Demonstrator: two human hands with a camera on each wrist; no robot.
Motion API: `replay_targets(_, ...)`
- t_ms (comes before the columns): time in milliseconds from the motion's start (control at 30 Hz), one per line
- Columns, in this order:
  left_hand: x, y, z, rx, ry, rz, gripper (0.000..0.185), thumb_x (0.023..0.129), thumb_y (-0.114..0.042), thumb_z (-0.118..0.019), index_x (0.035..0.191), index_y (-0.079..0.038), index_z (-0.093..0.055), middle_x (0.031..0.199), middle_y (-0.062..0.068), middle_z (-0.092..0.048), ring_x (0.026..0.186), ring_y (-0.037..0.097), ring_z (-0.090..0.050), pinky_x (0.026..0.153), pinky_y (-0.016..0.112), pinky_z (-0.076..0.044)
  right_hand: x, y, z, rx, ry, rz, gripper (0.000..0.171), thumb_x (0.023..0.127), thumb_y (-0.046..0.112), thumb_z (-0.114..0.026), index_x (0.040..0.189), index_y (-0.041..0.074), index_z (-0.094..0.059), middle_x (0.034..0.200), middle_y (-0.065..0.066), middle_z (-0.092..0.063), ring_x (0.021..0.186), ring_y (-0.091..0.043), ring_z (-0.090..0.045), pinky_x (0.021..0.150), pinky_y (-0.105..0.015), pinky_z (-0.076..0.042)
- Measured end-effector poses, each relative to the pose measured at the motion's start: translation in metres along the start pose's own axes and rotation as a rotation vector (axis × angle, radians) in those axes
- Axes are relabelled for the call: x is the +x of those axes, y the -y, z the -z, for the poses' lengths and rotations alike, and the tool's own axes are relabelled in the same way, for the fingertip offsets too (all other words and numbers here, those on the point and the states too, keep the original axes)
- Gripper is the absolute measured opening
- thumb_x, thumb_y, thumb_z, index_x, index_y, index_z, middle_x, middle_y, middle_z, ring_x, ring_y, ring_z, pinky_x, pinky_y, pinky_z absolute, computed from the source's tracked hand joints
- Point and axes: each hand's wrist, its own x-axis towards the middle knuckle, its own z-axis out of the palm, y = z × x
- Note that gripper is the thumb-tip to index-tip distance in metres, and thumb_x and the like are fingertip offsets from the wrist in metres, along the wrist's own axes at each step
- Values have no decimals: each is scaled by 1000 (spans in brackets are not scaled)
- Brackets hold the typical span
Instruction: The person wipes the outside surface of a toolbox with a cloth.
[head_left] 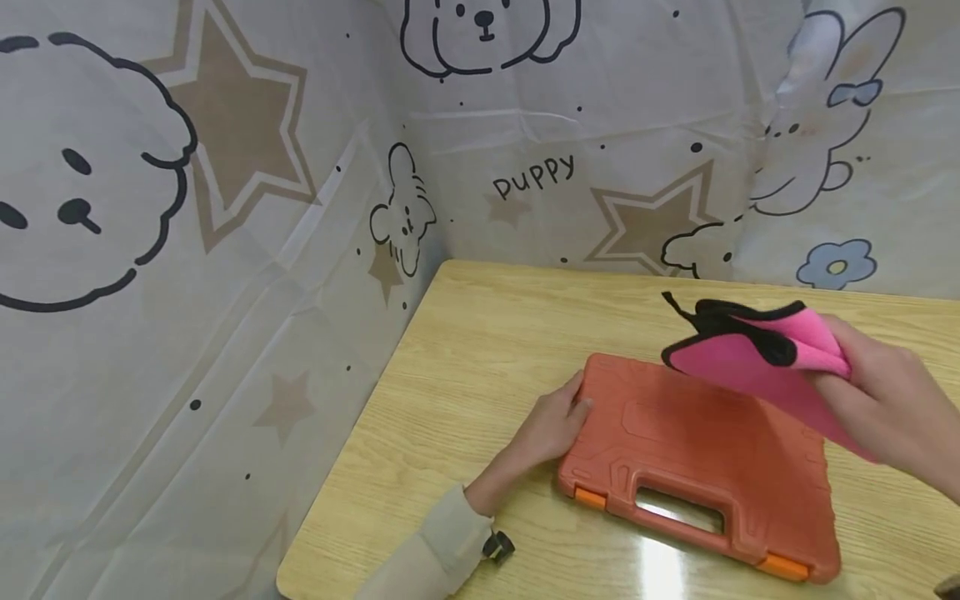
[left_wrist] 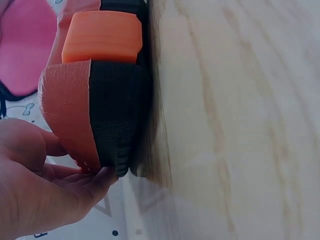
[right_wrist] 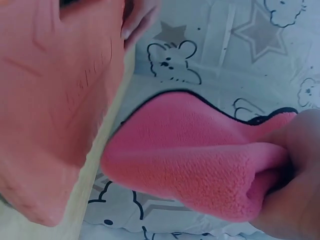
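Note:
A red plastic carrying case [head_left: 720,450] with orange latches and a handle cutout lies flat on the wooden table. At its left edge, my left hand [head_left: 551,425] grips the side. The left wrist view shows the thumb and fingers of that hand [left_wrist: 55,185] holding the case's corner, where red shell meets black base. Above the far right part of the case, my right hand [head_left: 877,392] holds a bunched pink cloth [head_left: 750,362] with black edging and a small black loop. In the right wrist view the fluffy cloth [right_wrist: 185,160] hangs folded from the fist, apart from the case.
The light wooden table [head_left: 420,417] meets a printed fabric backdrop [head_left: 525,108] at its left and far sides. A dark object [head_left: 947,587] shows partly at the lower right corner. A small black item [head_left: 498,547] is at the left sleeve's cuff.

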Motion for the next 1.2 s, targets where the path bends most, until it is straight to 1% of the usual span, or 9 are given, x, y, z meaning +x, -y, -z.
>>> replay_targets(167, 0, 0, 0, 5, -6, 1, 54, 109, -21, -41, 156, 1, -27, 151, 16, -44, 131, 17, -47, 106, 36, -40, 38, 2, -11, 27, -1, -17, 12, 97, -3, -53, 109, -2, -54, 83, -15, -52, 73, -32, -49, 52, -28, -33)
replay_targets(333, 1, 0, -2, 22, -6, -6, 54, 109, -22, -41, 155, 2, -29, 150, 17, -45, 134, 21, -45, 106, 36, -40, 62, -4, -37, 48, 11, 64, 19, 94, -6, -53, 112, -3, -56, 90, -16, -58, 76, -30, -51, 57, -33, -40)
replay_targets(400, 1, 0, -1, 22, -2, -4, 54, 109, -22, -42, 155, 2, -29, 150, 17, -44, 135, 21, -44, 107, 35, -40, 70, -6, -51, 60, 49, 79, 20, 92, -7, -53, 112, -2, -57, 92, -15, -59, 77, -30, -52, 60, -38, -43)
replay_targets(500, 1, -2, 0, 13, -4, 4, 53, 109, -22, -42, 155, 2, -29, 151, 16, -44, 135, 20, -43, 108, 35, -38, 80, -8, -71, 71, 125, 83, 30, 92, -6, -52, 121, -4, -56, 101, -19, -63, 81, -32, -56, 67, -45, -47)
replay_targets(633, 0, -1, 2, 16, -15, -4, 53, 109, -21, -43, 155, 2, -30, 150, 17, -45, 135, 21, -43, 108, 35, -38, 92, -5, -94, 81, 221, 121, 40, 89, -5, -52, 129, -5, -54, 105, -19, -65, 82, -30, -57, 70, -46, -48)
replay_targets(867, 0, 2, 3, 32, -28, -7, 52, 108, -21, -43, 154, 1, -32, 147, 18, -48, 128, 19, -50, 104, 36, -43, 107, 7, -128, 120, 405, 215, 26, 95, 0, -55, 121, -2, -59, 99, -12, -66, 89, -28, -60, 80, -49, -49)
replay_targets(933, 1, 2, 3, 32, -29, 4, 52, 108, -21, -43, 154, 2, -32, 148, 18, -47, 127, 19, -50, 104, 37, -43, 109, 10, -137, 134, 474, 223, 25, 97, 2, -52, 121, -2, -59, 102, -12, -67, 96, -28, -62, 86, -51, -49)
replay_targets(1067, 1, 2, 2, 39, -22, 7, 52, 108, -20, -43, 154, 1, -32, 147, 17, -49, 127, 19, -51, 104, 36, -43, 108, 11, -145, 119, 555, 209, 32, 98, 4, -49, 128, -6, -56, 114, -17, -66, 109, -34, -61, 94, -54, -47)
replay_targets(1200, 0, 1, 3, 46, -27, -8, 52, 108, -20, -43, 155, -1, -32, 146, 17, -50, 126, 19, -52, 103, 36, -43, 106, 5, -143, 106, 587, 149, 43, 99, 5, -47, 139, -12, -47, 131, -28, -57, 124, -43, -52, 103, -58, -39)
